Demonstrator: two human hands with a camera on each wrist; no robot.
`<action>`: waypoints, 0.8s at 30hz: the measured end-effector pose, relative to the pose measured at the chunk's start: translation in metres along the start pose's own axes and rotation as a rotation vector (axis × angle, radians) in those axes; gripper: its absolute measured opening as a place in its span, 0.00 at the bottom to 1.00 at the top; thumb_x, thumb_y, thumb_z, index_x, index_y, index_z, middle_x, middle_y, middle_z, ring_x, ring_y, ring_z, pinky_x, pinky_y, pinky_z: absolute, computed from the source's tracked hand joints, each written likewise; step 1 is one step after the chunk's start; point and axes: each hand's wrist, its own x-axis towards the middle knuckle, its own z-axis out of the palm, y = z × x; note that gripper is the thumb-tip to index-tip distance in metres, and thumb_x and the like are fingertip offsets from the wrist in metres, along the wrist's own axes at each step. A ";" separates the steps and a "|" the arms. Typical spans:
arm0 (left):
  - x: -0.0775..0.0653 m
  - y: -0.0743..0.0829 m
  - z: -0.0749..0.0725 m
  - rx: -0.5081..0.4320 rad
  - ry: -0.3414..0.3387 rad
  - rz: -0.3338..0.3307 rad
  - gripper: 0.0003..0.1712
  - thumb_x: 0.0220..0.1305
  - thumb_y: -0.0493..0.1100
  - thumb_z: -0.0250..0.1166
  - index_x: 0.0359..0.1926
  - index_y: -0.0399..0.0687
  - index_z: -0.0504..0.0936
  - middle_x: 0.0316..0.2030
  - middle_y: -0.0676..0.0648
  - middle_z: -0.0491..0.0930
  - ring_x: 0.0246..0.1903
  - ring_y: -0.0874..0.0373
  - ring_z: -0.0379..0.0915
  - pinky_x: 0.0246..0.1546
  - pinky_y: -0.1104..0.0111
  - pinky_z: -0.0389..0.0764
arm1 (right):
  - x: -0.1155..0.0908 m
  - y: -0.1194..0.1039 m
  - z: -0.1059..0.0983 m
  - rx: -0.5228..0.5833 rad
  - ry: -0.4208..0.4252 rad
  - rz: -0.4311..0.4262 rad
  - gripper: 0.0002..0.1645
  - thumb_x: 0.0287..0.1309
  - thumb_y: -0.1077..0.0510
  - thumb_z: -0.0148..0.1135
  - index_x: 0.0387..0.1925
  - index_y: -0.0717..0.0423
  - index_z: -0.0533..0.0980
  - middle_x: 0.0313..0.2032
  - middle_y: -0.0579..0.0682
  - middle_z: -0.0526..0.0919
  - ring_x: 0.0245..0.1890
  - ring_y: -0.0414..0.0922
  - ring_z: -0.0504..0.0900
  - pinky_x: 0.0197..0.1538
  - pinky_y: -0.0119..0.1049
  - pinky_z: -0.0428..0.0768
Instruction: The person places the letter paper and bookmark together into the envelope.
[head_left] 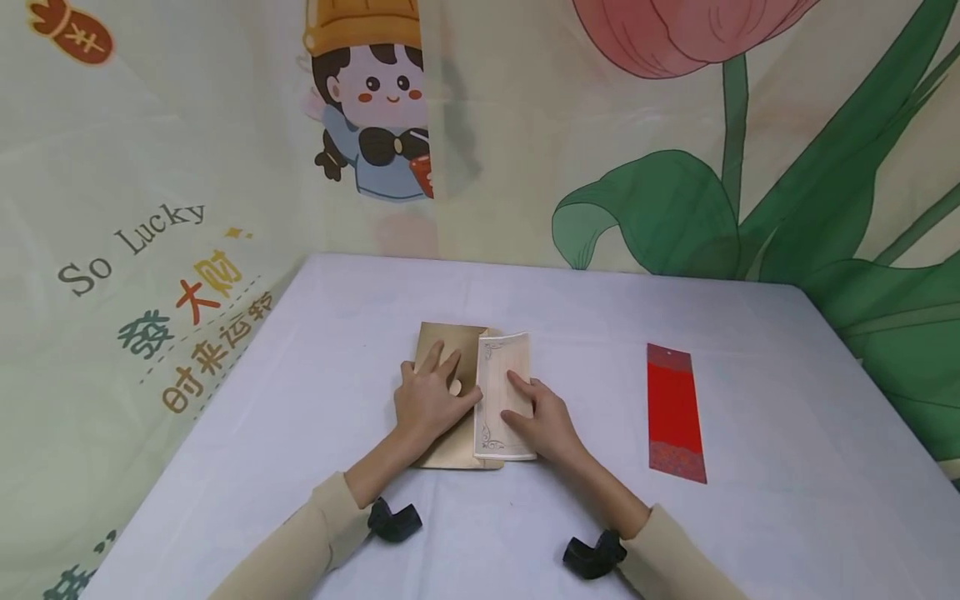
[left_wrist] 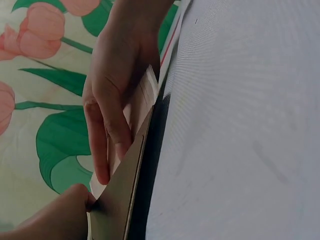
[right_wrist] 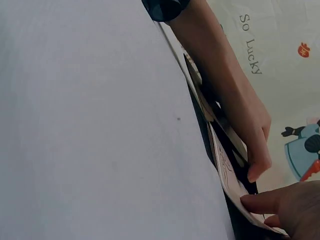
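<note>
A brown paper envelope (head_left: 453, 450) with a small round button lies near the middle of the table. Spread over its front, my left hand (head_left: 429, 402) rests with the thumb reaching to the envelope's right edge. Beside that edge is a stack of cream cards (head_left: 495, 358) with ornamental corners, overlapping the envelope. My right hand (head_left: 546, 421) holds the cards from the right, thumb and forefinger on their face. In the left wrist view the near end of the cards (left_wrist: 142, 102) sits behind the envelope's edge (left_wrist: 120, 195), close to the left thumb.
A long red slip (head_left: 675, 412) with patterned ends lies to the right on the white-covered table (head_left: 765, 375). Behind the table hangs a backdrop (head_left: 510, 167) with printed flowers and a cartoon figure. Black wrist mounts (head_left: 395, 521) sit at both cuffs.
</note>
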 end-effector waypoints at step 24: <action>-0.002 -0.006 0.008 0.063 -0.004 0.085 0.41 0.36 0.67 0.58 0.52 0.53 0.78 0.59 0.45 0.68 0.38 0.41 0.64 0.21 0.57 0.75 | 0.017 0.014 -0.009 -0.447 -0.235 -0.321 0.57 0.39 0.32 0.62 0.66 0.58 0.55 0.66 0.54 0.53 0.66 0.53 0.49 0.62 0.59 0.44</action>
